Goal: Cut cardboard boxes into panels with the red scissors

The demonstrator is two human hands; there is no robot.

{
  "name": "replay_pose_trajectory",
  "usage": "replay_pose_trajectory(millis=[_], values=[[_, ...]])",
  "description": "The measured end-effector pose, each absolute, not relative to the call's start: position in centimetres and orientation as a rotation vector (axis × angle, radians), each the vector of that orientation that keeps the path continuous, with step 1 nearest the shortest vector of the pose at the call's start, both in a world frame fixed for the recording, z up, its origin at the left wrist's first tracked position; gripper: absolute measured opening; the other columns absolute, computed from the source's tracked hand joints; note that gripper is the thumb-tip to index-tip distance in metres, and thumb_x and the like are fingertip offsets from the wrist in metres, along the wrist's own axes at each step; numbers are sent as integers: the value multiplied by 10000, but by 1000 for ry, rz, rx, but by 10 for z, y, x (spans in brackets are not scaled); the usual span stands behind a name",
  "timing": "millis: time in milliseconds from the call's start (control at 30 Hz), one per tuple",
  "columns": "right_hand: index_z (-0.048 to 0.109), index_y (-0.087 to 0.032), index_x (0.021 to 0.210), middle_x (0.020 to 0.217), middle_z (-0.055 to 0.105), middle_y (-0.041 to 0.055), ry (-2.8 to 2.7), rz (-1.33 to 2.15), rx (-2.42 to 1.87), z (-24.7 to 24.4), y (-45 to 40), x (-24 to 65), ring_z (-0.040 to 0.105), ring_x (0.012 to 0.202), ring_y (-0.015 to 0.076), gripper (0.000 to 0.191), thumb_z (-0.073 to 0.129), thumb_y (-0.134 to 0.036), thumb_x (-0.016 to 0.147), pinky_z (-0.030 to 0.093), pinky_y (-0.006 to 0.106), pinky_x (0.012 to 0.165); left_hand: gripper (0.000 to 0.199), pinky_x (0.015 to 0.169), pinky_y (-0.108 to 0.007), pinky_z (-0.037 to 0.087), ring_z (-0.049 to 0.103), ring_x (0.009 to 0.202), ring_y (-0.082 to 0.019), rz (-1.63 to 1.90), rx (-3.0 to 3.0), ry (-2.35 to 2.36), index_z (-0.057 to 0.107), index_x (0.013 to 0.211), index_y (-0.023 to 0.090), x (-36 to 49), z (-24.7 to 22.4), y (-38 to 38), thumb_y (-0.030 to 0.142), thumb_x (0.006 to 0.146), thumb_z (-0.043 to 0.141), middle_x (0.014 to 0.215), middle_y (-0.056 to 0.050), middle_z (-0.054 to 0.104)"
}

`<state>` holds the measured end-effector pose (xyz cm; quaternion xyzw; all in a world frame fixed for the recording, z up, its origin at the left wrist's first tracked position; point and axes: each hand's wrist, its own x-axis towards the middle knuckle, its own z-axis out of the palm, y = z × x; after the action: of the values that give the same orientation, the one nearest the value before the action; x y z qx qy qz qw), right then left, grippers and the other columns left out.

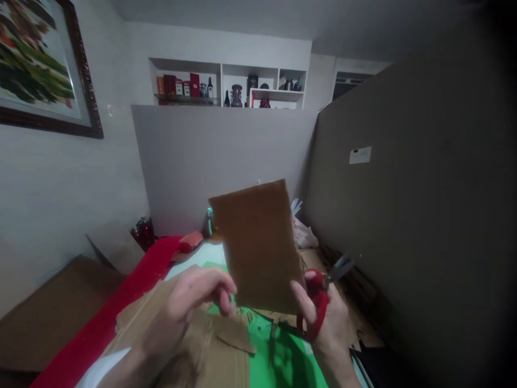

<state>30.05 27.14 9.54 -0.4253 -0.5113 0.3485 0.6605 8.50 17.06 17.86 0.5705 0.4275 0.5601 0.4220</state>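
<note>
A flat brown cardboard piece [260, 245] is held up over the table, its lower right edge under the thumb of my right hand [323, 312]. That same hand also holds red-handled scissors [319, 310], their blades pointing up and to the right. My left hand [205, 293] is beside the cardboard's lower left corner, fingers curled and pressed together; whether something small is between them is hard to make out. Below lie larger cardboard sheets [226, 361] and a torn strip on a green surface [266, 345].
A red cloth [109, 307] runs along the table's left side, near a cardboard box [60, 302]. Behind the held piece are a plastic bag [305, 234] and a grey partition [218, 156]. Another partition [404, 188] stands close on the right, with cardboard scraps [355, 323] beside it.
</note>
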Motion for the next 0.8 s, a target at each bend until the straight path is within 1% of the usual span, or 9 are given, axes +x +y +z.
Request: replay_pose_trajectory(millis=[100, 167, 233, 300, 367, 467, 533, 667, 800], values=[[635, -179, 845, 678, 627, -28, -1051, 959, -965, 101, 275, 302, 574, 639, 174, 436, 849, -485, 621, 447, 274, 608, 327, 815, -306, 436, 594, 902, -218, 1602, 1309, 1382, 682, 901, 216, 81, 159, 195, 536, 855, 637, 875, -28, 655], [635, -173, 841, 678, 626, -31, -1020, 1028, -934, 101, 275, 301, 571, 644, 168, 437, 855, -478, 618, 448, 265, 605, 420, 940, -314, 407, 562, 1128, -253, 1707, 1230, 1436, 637, 1046, 233, 80, 146, 209, 510, 756, 762, 1082, -48, 659], [625, -174, 834, 661, 615, -40, -974, 1117, -889, 99, 274, 298, 566, 617, 159, 434, 858, -467, 614, 455, 259, 588, 552, 987, -356, 426, 567, 1199, -288, 1674, 1178, 1374, 582, 1156, 223, 83, 134, 218, 492, 720, 786, 1185, -95, 661], [603, -184, 823, 652, 601, -47, -914, 1185, -845, 97, 272, 294, 567, 601, 156, 433, 857, -463, 612, 461, 256, 571, 605, 931, -403, 496, 642, 1116, -314, 1575, 1084, 1247, 557, 1223, 202, 89, 122, 222, 486, 728, 759, 1176, -132, 695], [581, -194, 832, 682, 602, -46, -848, 1227, -805, 95, 273, 293, 583, 627, 159, 441, 859, -456, 612, 476, 256, 589, 573, 856, -401, 541, 692, 1007, -301, 1479, 935, 1109, 583, 1217, 192, 97, 109, 222, 454, 738, 757, 1127, -127, 729], [556, -209, 868, 725, 593, -46, -763, 1269, -757, 95, 277, 295, 587, 663, 152, 459, 865, -445, 623, 468, 237, 593, 380, 714, -323, 551, 709, 786, -220, 1389, 776, 991, 664, 1015, 166, 109, 90, 221, 385, 738, 807, 884, -82, 755], [543, -220, 874, 725, 571, -54, -723, 1283, -735, 95, 278, 297, 572, 657, 139, 455, 866, -433, 636, 445, 217, 567, 348, 634, -289, 531, 694, 685, -188, 1367, 775, 967, 675, 919, 153, 118, 80, 219, 385, 715, 835, 764, -63, 734], [535, -214, 844, 749, 575, -44, -740, 1322, -700, 95, 272, 293, 568, 689, 134, 410, 851, -412, 673, 468, 225, 632, 393, 580, -284, 507, 688, 651, -194, 1320, 838, 910, 721, 842, 123, 138, 70, 213, 433, 653, 871, 755, -88, 728], [530, -203, 787, 688, 529, -53, -878, 1406, -674, 89, 261, 279, 513, 621, 114, 359, 813, -417, 731, 426, 218, 583, 404, 638, -322, 505, 672, 686, -216, 1259, 896, 921, 778, 786, 93, 150, 65, 203, 488, 714, 816, 766, -135, 737]])
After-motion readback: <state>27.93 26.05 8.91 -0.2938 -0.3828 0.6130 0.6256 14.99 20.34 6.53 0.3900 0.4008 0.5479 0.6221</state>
